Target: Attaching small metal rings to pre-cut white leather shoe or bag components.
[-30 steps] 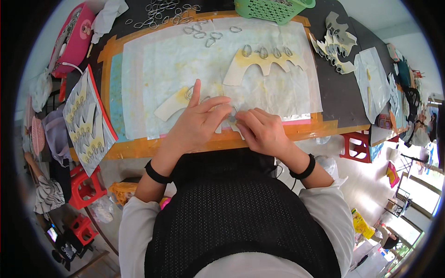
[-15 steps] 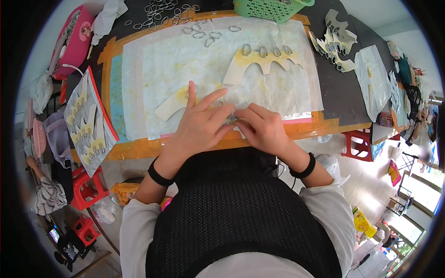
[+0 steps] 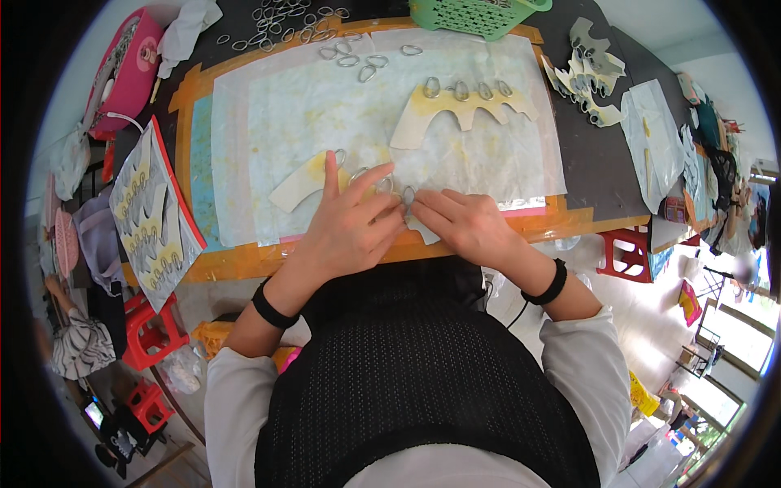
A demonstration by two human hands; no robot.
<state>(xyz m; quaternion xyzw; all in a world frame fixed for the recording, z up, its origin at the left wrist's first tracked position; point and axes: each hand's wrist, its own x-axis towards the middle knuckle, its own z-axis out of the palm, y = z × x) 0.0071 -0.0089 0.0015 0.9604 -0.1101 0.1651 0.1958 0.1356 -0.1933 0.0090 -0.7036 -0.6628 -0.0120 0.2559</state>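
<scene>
A cream strip with arched cutouts (image 3: 297, 185) lies near the table's front edge, yellowish along one side, with metal rings along that side. My left hand (image 3: 351, 224) covers its middle; the outer fingers are stretched apart, while thumb and forefinger close at the strip's edge. A small oval metal ring (image 3: 409, 194) shows between the fingertips of both hands. The fingers of my right hand (image 3: 465, 226) are pressed together against this ring, and their exact grip is partly hidden. Farther off lies a second cream strip (image 3: 419, 118) with several rings along its top.
Loose metal rings (image 3: 272, 28) are scattered at the back left. A green basket (image 3: 480, 18) stands at the back, a pink basket (image 3: 126, 77) at the left. Beside it hangs a red-edged sheet (image 3: 159, 215) bearing finished-looking strips. More cut strips (image 3: 592, 77) are piled at the right.
My right hand has turned flatter, its fingers now lying together beside the ring. My left hand has shifted slightly down, so more rings show behind its fingers.
</scene>
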